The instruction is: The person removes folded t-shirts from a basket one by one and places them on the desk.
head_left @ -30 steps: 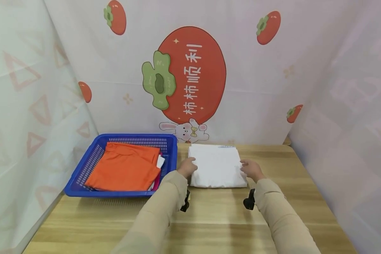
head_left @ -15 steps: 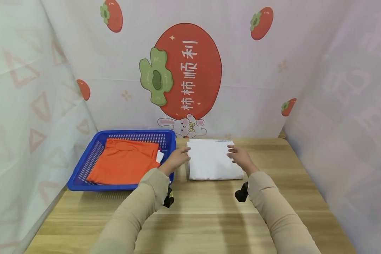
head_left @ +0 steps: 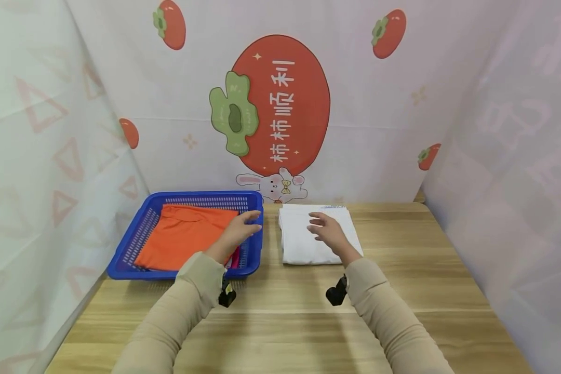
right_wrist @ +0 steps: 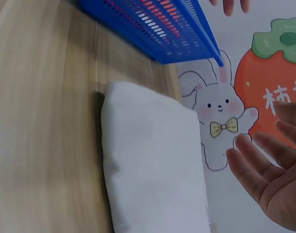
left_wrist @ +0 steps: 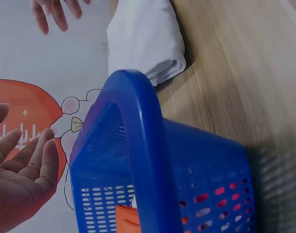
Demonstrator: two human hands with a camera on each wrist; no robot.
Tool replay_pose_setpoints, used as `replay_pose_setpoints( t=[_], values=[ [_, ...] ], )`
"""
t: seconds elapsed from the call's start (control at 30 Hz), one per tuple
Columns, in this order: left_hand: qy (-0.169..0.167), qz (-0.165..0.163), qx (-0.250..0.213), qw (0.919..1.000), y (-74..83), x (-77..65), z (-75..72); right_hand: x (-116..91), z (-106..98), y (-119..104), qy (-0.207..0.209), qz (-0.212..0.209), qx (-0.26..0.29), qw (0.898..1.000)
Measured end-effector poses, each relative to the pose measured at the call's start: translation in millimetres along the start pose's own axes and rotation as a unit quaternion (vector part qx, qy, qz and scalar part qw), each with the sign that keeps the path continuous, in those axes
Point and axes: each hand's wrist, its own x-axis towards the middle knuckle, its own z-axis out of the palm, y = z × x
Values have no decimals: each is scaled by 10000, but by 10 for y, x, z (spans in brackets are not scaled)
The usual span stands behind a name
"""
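On the wooden table lies a white folded cloth [head_left: 304,241], a neat flat bundle with blue print at its far edge. My right hand [head_left: 329,231] hovers above it, fingers loosely spread and holding nothing. To the left stands a blue plastic basket [head_left: 114,265] with an orange folded cloth [head_left: 182,239] on top and bits of pink and white fabric beneath. Over the basket's right side is my left hand [head_left: 236,232], its fingers relaxed and nothing in them. The left wrist view shows the basket's rim [left_wrist: 143,131] close by that hand.
The wooden table [head_left: 290,332] extends in front and to the right. Behind it hangs a white curtain [head_left: 374,156] printed with persimmons and a rabbit, and more pale cloth hangs along both sides.
Both hands have let go of the white folded cloth's sides and risen. They have moved left, the left hand over the basket and the right hand over the white cloth, which stays put.
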Motion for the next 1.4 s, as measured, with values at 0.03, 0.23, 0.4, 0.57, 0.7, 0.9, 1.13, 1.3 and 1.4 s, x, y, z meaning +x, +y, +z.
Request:
replay_pose_setpoints(
  t=[0.03,0.23,0.4,0.57,0.7,0.9,1.13,1.3,1.4],
  values=[
    [11,9,-94,10000,-24,-17,-40,2,66,0,-16,-7,67,10000],
    [144,-23,-533,9985,-252,-150,-297,-37,490,-43,-209,-40,480,9986],
    [275,-149,-598,9977,-433,-315,-481,-145,741,-176,-403,-174,828,9956],
    [338,-284,-568,9974,-586,-436,-618,-131,933,-209,-663,-165,1097,9916],
    [398,-292,-525,9974,-691,-498,-720,-88,1061,-209,-721,-16,1435,9870],
    [468,-354,-296,9978,-803,-535,-917,-50,1208,-288,-788,232,1895,9784],
    [574,-531,198,9967,-874,-532,-1191,51,1446,-334,-1084,508,2169,9688],
    [581,-1034,363,9923,-925,-497,-1358,104,1590,-410,-1371,723,1786,9716],
    [618,-1276,637,9879,-983,-449,-1441,135,1652,-452,-1517,853,1291,9762]
  ],
)
